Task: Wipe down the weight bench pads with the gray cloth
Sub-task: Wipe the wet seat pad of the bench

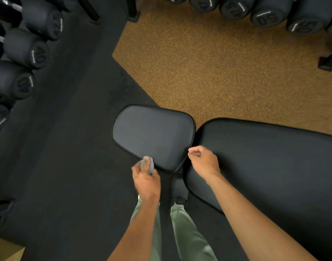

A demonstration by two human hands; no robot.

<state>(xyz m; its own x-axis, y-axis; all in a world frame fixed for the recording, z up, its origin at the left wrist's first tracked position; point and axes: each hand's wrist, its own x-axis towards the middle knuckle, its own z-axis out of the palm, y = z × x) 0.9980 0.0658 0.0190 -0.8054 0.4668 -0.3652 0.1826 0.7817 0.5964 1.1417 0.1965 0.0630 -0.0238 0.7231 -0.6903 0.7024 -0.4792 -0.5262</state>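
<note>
From my remote seat I look straight down on two black pads. The smaller seat pad [153, 136] lies left of center, and the long back pad [265, 166] runs off toward the right edge, with a narrow gap between them.

The left grip [146, 178] is curled round the gray cloth [147, 164], which is bunched into a wad. The cloth sits against the near left edge of the seat pad, partly over the piping.

The right grip [203, 161] is curled into a loose fist with the thumb against the forefinger and nothing in it. It is at the near corner of the back pad, just beside the gap. I cannot tell whether it rests on the pad or hangs above it.

Below the arms I see pale green trousers [189, 232] and a dark shoe [178, 187] on the black floor mat [67, 147]. Beyond the pads lies orange speckled flooring [218, 63]. Dark dumbbells [25, 48] line the left side, and more of them run along the top right.
</note>
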